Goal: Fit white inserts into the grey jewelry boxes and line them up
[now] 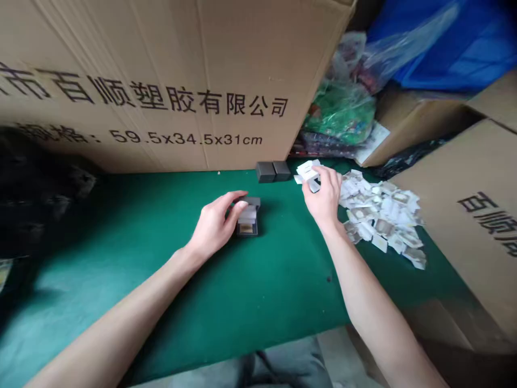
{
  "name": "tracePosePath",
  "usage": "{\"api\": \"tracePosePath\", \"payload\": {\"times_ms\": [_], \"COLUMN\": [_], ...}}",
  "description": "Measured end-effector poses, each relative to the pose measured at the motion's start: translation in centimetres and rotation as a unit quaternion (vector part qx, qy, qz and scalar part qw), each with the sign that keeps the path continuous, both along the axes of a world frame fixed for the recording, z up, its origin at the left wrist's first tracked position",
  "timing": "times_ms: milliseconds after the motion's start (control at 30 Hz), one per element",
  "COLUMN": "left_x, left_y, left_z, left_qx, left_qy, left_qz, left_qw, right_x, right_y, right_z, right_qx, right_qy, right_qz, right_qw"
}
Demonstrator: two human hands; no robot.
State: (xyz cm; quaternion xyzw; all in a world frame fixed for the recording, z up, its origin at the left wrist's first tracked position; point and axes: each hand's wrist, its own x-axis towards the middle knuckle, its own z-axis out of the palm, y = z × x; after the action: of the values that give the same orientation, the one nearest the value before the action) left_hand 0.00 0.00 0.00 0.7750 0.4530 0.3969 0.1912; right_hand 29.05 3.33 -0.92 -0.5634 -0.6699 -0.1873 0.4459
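On the green worktop (pixel 262 291), near the middle: a small grey box (pixel 247 220), lid open and tilted back, pale lining inside with a little yellowish piece at the front. Standing flat on the cloth, not lifted. Held there by the left hand (pixel 214 225), palm down, fingers (pixel 238 206) curled narrowly against the box's left side and over its lid.

Further right and a little farther back: the right hand (pixel 323 196), raised just above the worktop, fingers pinched close on a few white inserts (pixel 307 173), stacked unevenly, edges sticking out past the fingertips. Just beside that hand, to its right: a loose heap of inserts (pixel 382 218), spread over the worktop, several face up with a tan square in the middle.

Behind, between the two hands and right against the big carton: two closed grey boxes (pixel 273 171), side by side and touching.

Along the far edge: a big cardboard carton (pixel 161 81) with black printed characters and a line of measurements. At the right edge: another carton (pixel 476 215). Behind the heap: clear bags (pixel 343 108) of coloured goods, and above them a blue plastic sheet (pixel 444 43). At the far left: something dark and blurred (pixel 36 188), not to be made out.
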Motion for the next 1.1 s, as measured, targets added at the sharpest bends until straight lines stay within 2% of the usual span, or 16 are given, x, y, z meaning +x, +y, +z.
{"api": "tracePosePath", "payload": {"times_ms": [100, 167, 267, 367, 533, 733, 967, 1100], "left_x": [0.1, 0.0, -0.4, -0.8, -1.0, -1.0, -0.8, -0.7], "left_y": [-0.1, 0.0, 0.4, 0.9, 1.2, 1.1, 1.1, 1.1], "left_z": [0.3, 0.4, 0.5, 0.3, 0.0, 0.0, 0.2, 0.2], "left_qx": [-0.007, -0.01, -0.008, -0.017, -0.032, -0.047, -0.048, -0.05], "left_qy": [-0.007, -0.014, -0.033, -0.058, -0.079, -0.089, -0.091, -0.09], "left_qz": [0.039, 0.066, 0.103, 0.126, 0.127, 0.107, 0.102, 0.095], "left_qw": [0.999, 0.998, 0.994, 0.99, 0.988, 0.989, 0.989, 0.99], "right_x": [-2.2, -3.4, -4.9, -5.6, -5.5, -5.5, -6.3, -6.3], "right_y": [-0.9, -1.6, -2.5, -3.1, -2.9, -2.7, -3.4, -3.4], "right_z": [0.3, 0.3, 0.1, -0.1, -0.1, 0.1, 0.3, 0.0], "right_qx": [-0.013, -0.06, -0.169, -0.25, -0.289, -0.231, -0.241, -0.256], "right_qy": [0.019, 0.033, 0.048, 0.057, 0.072, 0.146, 0.026, -0.008], "right_qz": [0.066, 0.138, 0.273, 0.336, 0.338, 0.311, 0.323, 0.313], "right_qw": [0.998, 0.988, 0.946, 0.906, 0.893, 0.91, 0.915, 0.915]}}
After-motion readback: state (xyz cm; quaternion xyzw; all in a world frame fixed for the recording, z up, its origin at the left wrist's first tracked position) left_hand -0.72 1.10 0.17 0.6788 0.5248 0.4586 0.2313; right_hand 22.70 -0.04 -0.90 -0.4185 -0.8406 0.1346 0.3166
